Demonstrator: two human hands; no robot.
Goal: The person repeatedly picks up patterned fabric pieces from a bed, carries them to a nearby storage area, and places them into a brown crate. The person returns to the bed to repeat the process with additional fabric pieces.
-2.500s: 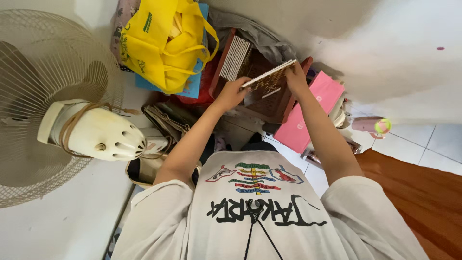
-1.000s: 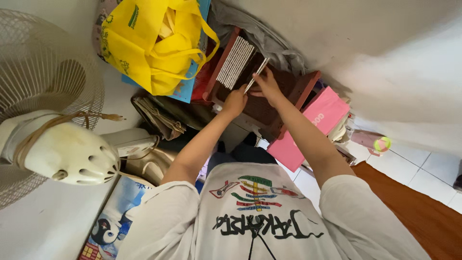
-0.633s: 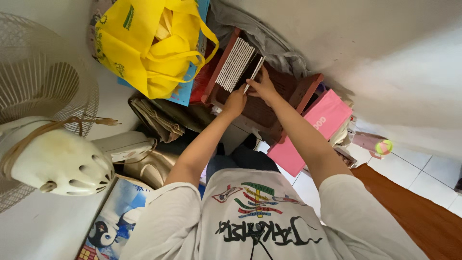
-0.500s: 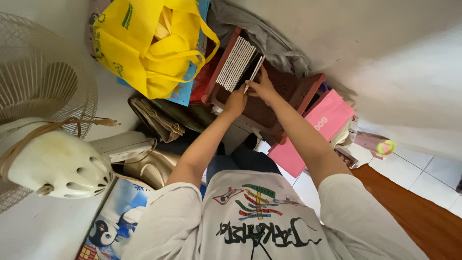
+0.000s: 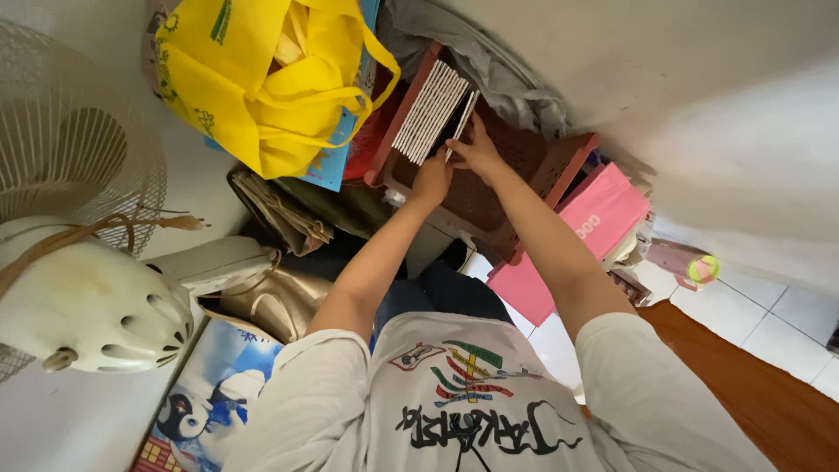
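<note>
Since the earlier frames the thin book (image 5: 461, 125) has gone from lying flat, lifted between both hands, to standing on edge inside the reddish-brown crate (image 5: 559, 162), just beside the row of white-edged books (image 5: 428, 111). View has also drifted; the fan now sits lower and further out to the left.

Right hand (image 5: 476, 149): fingers laid along the thin book's upper edge, thumb side against its face, pinching it upright. Book tilts slightly, leaning toward the row of white-edged books. Whether it touches the row cannot be told.

Left hand (image 5: 433, 179): curled, fingertips bunched at the thin book's lower end, steadying it from below. Exact grip is hidden by the knuckles; it appears closed on the edge.

Both hands sit close together, well inside the crate, the row of books just to the left of them.

Around the hands:
- Yellow tote bag (image 5: 253, 79), left of the crate, bulging, handles looped.
- Grey cloth (image 5: 489, 61) bunched beyond the crate, against the wall.
- Pink paper bag (image 5: 577, 236), right of the right forearm, leaning by the crate's side.
- Folded newspapers (image 5: 280, 214) left of the left forearm.
- Cream fan motor housing (image 5: 87, 301) with wire grille, far left, well apart from the hands.
- Small pink bottle with a green lid (image 5: 686, 260) on white tile, far right.
- Orange-brown mat (image 5: 752, 385) at lower right, near the person's right shoulder.
- Blue picture box (image 5: 205, 402) at lower left, under the left elbow.
</note>
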